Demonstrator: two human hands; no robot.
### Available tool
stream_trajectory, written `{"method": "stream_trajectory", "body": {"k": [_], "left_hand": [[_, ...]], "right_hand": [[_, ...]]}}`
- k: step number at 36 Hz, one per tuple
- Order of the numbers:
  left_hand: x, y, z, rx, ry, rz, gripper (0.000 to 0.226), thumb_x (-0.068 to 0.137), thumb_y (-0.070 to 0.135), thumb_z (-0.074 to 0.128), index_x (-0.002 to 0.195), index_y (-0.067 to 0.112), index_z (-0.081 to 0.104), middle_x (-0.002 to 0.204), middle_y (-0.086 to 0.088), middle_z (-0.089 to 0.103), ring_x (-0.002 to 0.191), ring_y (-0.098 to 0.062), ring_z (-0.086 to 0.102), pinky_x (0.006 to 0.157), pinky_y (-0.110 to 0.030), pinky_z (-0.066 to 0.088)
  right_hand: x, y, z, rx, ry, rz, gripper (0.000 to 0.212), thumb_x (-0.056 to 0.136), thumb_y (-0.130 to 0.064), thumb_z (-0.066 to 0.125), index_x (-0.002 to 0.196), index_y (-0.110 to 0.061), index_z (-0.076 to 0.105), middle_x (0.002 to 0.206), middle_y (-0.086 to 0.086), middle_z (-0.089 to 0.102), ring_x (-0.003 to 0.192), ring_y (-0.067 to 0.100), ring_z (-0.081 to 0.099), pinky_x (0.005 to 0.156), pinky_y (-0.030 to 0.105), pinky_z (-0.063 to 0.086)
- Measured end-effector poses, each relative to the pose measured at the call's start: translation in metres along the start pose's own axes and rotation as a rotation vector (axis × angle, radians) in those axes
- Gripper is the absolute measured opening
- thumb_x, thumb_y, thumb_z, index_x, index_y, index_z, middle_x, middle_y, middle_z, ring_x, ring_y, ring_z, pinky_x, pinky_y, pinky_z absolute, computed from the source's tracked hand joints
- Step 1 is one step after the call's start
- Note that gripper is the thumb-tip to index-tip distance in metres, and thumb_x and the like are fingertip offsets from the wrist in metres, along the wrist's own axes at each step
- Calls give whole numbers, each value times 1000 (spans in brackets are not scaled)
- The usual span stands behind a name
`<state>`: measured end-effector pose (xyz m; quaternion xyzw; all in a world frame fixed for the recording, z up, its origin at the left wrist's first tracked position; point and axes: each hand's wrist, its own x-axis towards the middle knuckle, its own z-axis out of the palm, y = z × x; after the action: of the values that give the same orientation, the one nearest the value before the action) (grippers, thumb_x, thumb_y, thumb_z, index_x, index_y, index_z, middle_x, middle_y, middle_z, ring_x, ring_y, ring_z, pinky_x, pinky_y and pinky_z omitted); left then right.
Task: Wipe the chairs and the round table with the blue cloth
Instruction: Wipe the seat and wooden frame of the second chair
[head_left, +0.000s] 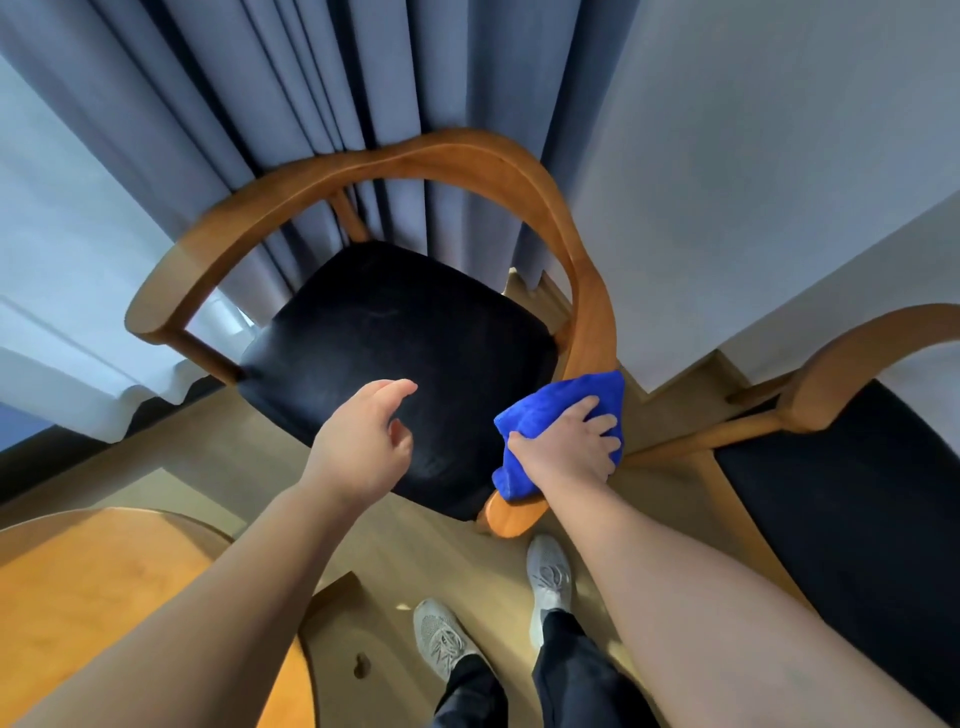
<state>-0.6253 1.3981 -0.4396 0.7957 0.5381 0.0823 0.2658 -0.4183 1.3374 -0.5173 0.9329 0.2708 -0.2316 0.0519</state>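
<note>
A wooden chair with a black padded seat and a curved rail running round its back into both arms stands in the middle of the view. The blue cloth lies bunched over the chair's right arm, near that arm's front end, with a fold hanging down on the seat side. The right hand lies on top of the cloth, its fingers bent over it and the thumb tucked against the cloth's near edge, grasping it against the wood. The left hand hovers above the front part of the chair's seat, fingers loosely curled and released, holding nothing; whether it touches the seat is unclear. The round table sits in front and to the left of the chair. A second chair of the same kind stands just to the right of it. Grey-blue curtains hang behind the chair's back. In front of the chair, two grey shoes stand on the wooden floor.
</note>
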Motion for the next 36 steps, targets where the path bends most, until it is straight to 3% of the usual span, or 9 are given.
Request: {"method": "stream_trajectory", "body": {"k": [15,21,24,27,30,33,36], "left_hand": [[-8,-2,-18,-8,24,-31,46,89,9,51,133,21,49,135,2,51,120,-17,50,93,-22,36],[-2,-3,-26,-6,12,-24,47,87,7,49,133,19,51,135,2,51,120,-17,49,90,-18,32],[2,-1,-32,-21,22,-34,47,88,8,49,133,19,51,135,2,51,120,-17,49,92,-18,32],[9,0,-42,-20,25,-14,47,87,9,48,133,19,50,135,3,52,120,-16,50,93,-19,33],[17,-2,-55,-12,54,-11,47,88,10,49,134,20,49,135,2,52,121,-16,50,95,-23,38],[25,-7,-67,-6,82,-26,48,89,12,51,136,22,47,136,3,50,123,-16,49,96,-25,39],[39,-14,-73,14,112,-29,48,89,12,52,136,23,46,136,4,51,122,-16,51,94,-24,41]], "right_hand": [[-63,1,21,-18,-164,-2,128,65,-72,64,148,-9,-11,150,27,3,134,47,24,96,49,45],[-68,10,11,-69,-198,-65,122,65,-69,67,149,-10,1,137,22,23,114,36,47,80,38,50],[-59,18,-9,-83,-280,-109,103,73,-53,68,148,-12,10,131,15,31,103,29,55,73,32,49],[-46,29,-37,-121,-311,-208,60,76,-31,62,129,-17,39,113,4,51,94,21,55,73,31,46],[-34,39,-68,-140,-255,-318,33,70,-21,55,103,-23,48,91,-5,57,82,17,58,64,29,44],[-19,34,-97,-226,-126,-564,26,68,-23,57,88,-27,42,86,-9,53,76,13,55,60,30,44],[3,10,-124,-355,-8,-825,36,68,-24,62,99,-30,45,97,-10,54,91,19,56,74,36,48]]}}
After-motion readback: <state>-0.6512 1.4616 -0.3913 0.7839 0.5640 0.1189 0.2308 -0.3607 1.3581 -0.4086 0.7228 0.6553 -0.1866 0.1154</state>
